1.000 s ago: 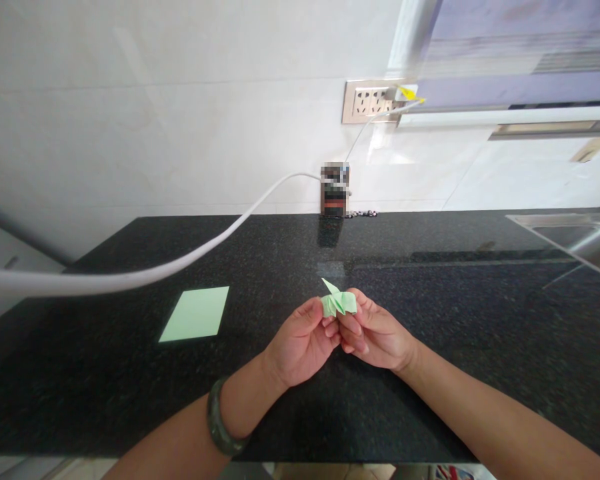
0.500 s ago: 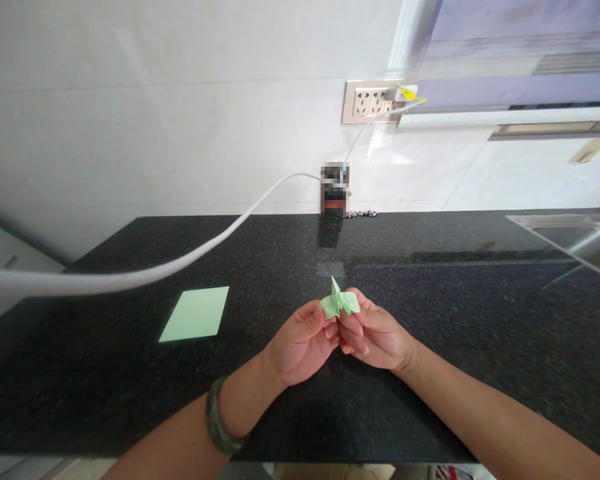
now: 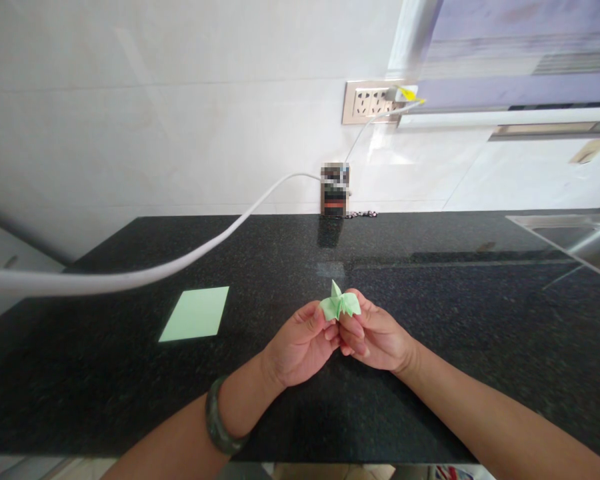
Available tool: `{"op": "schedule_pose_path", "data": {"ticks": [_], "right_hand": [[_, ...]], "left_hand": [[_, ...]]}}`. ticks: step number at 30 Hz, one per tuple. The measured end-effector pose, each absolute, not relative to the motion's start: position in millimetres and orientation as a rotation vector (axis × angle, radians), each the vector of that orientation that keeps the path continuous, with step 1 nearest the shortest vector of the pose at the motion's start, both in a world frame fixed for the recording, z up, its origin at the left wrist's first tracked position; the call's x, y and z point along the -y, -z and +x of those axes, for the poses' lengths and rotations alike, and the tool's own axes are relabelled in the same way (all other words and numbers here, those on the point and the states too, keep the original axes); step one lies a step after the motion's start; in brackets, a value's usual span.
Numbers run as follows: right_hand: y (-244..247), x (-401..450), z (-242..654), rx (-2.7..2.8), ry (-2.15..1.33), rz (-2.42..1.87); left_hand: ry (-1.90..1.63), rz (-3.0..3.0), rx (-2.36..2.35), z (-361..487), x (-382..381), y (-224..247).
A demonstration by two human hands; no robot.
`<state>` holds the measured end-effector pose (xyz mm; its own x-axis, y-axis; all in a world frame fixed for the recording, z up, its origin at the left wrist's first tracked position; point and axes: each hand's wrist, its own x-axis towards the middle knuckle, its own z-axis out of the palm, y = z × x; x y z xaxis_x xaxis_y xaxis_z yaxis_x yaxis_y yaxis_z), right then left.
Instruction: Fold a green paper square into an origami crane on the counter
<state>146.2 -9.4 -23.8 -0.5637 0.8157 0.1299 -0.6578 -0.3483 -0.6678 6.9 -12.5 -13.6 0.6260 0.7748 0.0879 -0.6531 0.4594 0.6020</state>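
A small folded figure of light green paper [image 3: 339, 304], with one point sticking up and a flap spread to each side, is held above the counter. My left hand [image 3: 303, 343] is closed on its left flap, thumb and fingers pinching. On the other side my right hand [image 3: 377, 331] grips the right part, its fingers curled beneath. Both hands meet under the paper, so its lower part is hidden. Left of my left hand lies a flat green sheet of paper [image 3: 195, 315] on the counter.
The black speckled counter [image 3: 260, 267] runs to the tiled wall. A white cable [image 3: 220, 237] arcs across the left to a blurred-out upright device [image 3: 335, 190] at the wall. A beaded chain [image 3: 363, 214] lies beside it. A metal sink [image 3: 580, 233] sits at right, with a wall socket [image 3: 367, 102] above.
The folded figure's upright point has dipped slightly and its side flaps have shifted a little. Both hands keep almost the same place, and the flat sheet has not moved.
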Motion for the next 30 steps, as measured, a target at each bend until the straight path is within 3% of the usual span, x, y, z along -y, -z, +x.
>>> {"op": "schedule_pose_path", "data": {"ticks": [30], "right_hand": [[24.3,9.1,146.9,0.821,-2.035,-0.173]], "left_hand": [[-0.883,0.619,-0.201,5.2,11.6,16.0]]}}
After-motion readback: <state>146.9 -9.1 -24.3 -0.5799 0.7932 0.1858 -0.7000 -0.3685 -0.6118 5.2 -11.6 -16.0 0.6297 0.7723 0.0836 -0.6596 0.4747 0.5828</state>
